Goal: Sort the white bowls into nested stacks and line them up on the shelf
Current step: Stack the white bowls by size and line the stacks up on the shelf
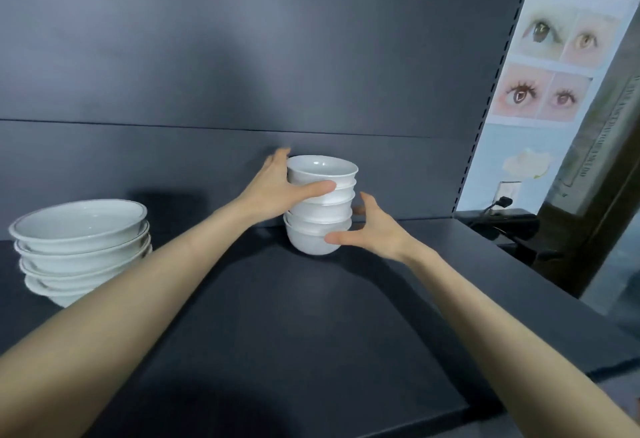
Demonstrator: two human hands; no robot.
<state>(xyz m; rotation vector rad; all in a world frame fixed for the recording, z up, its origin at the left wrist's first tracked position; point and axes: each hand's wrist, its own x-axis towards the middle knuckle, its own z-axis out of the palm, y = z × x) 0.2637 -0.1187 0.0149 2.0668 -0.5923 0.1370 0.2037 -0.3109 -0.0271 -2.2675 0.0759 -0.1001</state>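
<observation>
A nested stack of several small white bowls (320, 207) stands on the dark shelf (311, 316), near its back wall. My left hand (277, 188) grips the upper bowls from the left, its thumb across the front. My right hand (375, 229) cups the lowest bowl from the right, thumb touching its front. At the far left of the shelf stands a second nested stack of several wider white bowls (81, 247), partly hidden by my left forearm.
The shelf's dark back panel (242, 74) rises right behind the small stack. A slotted upright (485, 108) ends the shelf on the right, with a poster of eye pictures (554, 67) and a wall socket (507, 193) beyond.
</observation>
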